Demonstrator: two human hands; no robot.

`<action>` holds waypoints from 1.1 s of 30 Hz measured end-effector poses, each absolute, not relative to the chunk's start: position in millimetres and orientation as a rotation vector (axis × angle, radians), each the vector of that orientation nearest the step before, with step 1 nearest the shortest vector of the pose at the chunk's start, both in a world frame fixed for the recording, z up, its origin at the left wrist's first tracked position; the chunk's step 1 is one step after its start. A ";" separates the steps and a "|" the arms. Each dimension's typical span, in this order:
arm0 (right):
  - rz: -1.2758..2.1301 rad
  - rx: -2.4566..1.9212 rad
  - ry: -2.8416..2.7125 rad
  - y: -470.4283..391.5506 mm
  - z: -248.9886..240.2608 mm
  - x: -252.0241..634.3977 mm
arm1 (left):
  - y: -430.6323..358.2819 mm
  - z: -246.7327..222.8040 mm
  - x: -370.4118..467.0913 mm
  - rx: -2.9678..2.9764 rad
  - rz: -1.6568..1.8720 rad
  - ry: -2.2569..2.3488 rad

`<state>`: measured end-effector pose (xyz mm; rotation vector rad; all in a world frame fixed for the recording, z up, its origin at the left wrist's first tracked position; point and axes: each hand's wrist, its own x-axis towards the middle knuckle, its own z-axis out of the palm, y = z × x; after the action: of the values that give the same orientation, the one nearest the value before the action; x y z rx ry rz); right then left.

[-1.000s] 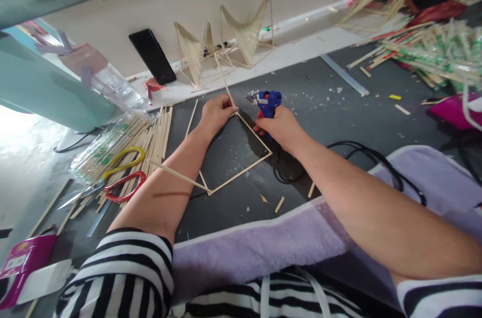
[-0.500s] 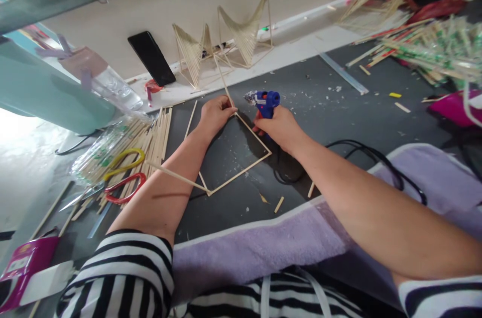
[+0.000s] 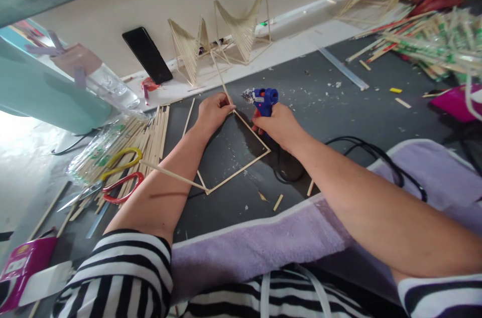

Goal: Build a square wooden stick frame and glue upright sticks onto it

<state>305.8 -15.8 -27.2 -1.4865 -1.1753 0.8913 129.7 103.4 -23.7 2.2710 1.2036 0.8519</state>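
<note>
My left hand (image 3: 216, 111) pinches an upright wooden stick (image 3: 220, 75) at the far corner of a thin stick frame (image 3: 238, 172). The frame lies on the dark grey table, and another stick (image 3: 173, 176) rises from its near corner, over my left forearm. Wrapped round the handle of a blue glue gun (image 3: 265, 99), my right hand (image 3: 279, 125) is just right of that far corner. The gun's nozzle points left, a little apart from the upright stick. My right fingers are partly hidden behind the handle.
Two finished stick models (image 3: 243, 24) stand by the wall beside a black phone (image 3: 147, 55). Scissors (image 3: 122, 188) and loose sticks lie at left, near a bottle (image 3: 101, 82). Bagged sticks (image 3: 444, 47) are at right. A black cable (image 3: 361, 143) and purple towel (image 3: 263, 240) are near me.
The whole view has shifted slightly, with things appearing a little further left and up. Both hands keep their holds, and the glue gun stays at nearly the same distance from the stick.
</note>
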 end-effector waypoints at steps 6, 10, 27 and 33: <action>0.894 -1.507 -1.189 -17.6 -24.3 305.6 | 101.8 -23.0 129.3 2.257 0.862 1.201; 0.898 -1.502 -1.191 -18.9 -23.3 305.7 | 101.5 -23.3 129.3 2.264 0.860 1.192; 0.883 -1.518 -1.142 -21.2 -19.3 303.2 | 98.3 -21.9 131.1 2.285 0.834 1.223; 0.879 -1.516 -1.148 -19.4 -20.5 303.7 | 100.2 -23.1 130.6 2.293 0.848 1.204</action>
<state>303.7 -19.4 -20.5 -1.5161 -1.1478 0.8793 130.6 100.2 -23.1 2.2925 1.2035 0.8484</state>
